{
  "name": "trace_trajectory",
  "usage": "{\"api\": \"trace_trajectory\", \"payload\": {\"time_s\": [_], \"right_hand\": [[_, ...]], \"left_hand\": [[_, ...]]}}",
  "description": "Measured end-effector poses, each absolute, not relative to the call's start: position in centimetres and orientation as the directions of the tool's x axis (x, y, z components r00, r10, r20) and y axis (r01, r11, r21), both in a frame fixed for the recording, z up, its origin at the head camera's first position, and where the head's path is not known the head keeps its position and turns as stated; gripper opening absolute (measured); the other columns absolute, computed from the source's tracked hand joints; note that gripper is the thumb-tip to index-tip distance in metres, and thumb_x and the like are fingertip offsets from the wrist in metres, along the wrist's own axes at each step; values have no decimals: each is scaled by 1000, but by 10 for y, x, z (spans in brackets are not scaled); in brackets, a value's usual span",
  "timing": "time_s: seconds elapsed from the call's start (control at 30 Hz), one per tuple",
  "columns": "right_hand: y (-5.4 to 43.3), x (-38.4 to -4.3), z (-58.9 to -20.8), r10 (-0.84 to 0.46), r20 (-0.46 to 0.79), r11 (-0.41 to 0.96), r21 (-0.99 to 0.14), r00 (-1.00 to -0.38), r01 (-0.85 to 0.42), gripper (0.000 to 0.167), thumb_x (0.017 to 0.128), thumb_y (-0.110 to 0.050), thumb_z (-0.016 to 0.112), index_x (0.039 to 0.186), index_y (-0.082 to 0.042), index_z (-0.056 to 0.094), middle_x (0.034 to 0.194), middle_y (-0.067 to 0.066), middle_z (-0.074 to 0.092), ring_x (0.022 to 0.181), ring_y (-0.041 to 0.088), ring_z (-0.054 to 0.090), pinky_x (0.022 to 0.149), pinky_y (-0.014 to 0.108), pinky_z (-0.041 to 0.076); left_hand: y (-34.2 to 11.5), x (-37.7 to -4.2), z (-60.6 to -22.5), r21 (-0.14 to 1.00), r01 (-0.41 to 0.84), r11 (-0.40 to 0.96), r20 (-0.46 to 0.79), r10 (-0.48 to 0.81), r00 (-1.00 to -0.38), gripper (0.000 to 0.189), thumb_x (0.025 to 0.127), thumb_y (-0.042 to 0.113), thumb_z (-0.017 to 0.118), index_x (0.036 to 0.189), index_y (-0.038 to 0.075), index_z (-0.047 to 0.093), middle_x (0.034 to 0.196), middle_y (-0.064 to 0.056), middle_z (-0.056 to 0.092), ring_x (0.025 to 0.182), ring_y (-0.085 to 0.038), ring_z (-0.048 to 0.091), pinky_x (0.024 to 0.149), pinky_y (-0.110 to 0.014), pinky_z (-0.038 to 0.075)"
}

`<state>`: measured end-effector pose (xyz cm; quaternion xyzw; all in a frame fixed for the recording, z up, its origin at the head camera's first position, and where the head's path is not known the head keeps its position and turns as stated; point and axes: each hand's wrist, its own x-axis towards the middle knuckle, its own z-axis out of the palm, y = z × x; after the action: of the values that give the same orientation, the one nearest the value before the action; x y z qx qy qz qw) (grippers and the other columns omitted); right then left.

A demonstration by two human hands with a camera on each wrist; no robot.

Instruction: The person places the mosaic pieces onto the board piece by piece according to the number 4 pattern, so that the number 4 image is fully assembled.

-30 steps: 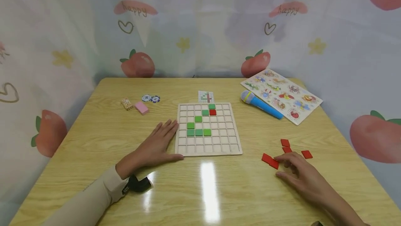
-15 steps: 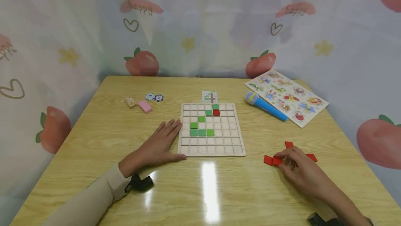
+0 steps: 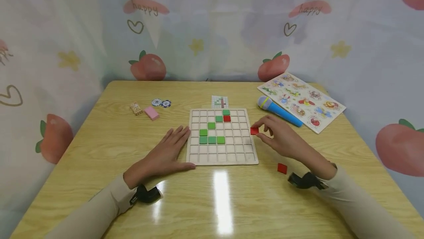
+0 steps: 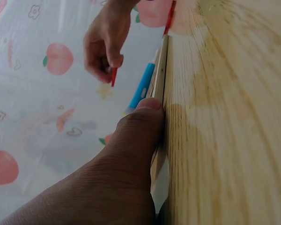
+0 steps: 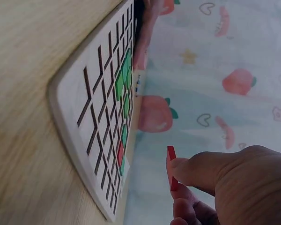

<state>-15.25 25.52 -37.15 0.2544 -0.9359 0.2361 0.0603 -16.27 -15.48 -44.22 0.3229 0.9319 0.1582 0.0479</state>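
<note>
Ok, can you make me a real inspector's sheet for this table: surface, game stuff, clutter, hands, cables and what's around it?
Surface: wood-grain table, with a bright glare streak at the near side.
Job's things: grid board holding seven green tiles and one red tile; pattern card behind it; loose red tile on its right.
Clutter: two chips, pink block and small patterned piece on the left; blue microphone and picture board on the right.
Hands: left hand rests at the board's left edge; right hand pinches another red tile in the air.
Cables: nothing seen.
Surroundings: cloth printed with peaches, hearts and "happy".
</note>
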Motion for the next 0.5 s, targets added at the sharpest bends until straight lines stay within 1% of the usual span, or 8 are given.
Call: {"api": "trace_trajectory", "payload": {"time_s": [0.13,0.23,0.4,0.5], "right_hand": [[220,-195,-377,-487,128,741,-463,-864,-487,15,101,-12,74,116,-11,73,117,8,68,97,22,61,79,33,55],[199,-217,-383,-521,63,739,-467,-851,-487,13,101,-14,73,113,-9,73,117,11,67,102,25,63,86,39,58],[184,-230,-391,-529,-3,748,-473,-848,-465,9,101,-11,72,110,-7,72,116,13,64,100,26,62,87,41,57],[185,-230,-394,-522,-15,760,-462,-853,-458,9,102,-10,70,110,-8,71,118,12,63,102,26,61,87,41,56]], "left_hand": [[-158,-165,-440,321,580,748,17,608,-794,124,87,83,65,172,8,17,182,-7,15,170,-29,10,140,-52,7],[-158,-166,-442,333,580,743,13,611,-791,124,86,84,64,172,8,16,182,-6,14,170,-28,9,140,-51,6],[-156,-164,-443,342,573,745,-11,613,-790,126,86,89,59,172,9,13,182,-4,12,171,-26,7,140,-50,5],[-153,-164,-445,336,573,747,1,609,-793,126,86,87,62,172,9,14,182,-4,12,170,-27,8,140,-50,5]]}}
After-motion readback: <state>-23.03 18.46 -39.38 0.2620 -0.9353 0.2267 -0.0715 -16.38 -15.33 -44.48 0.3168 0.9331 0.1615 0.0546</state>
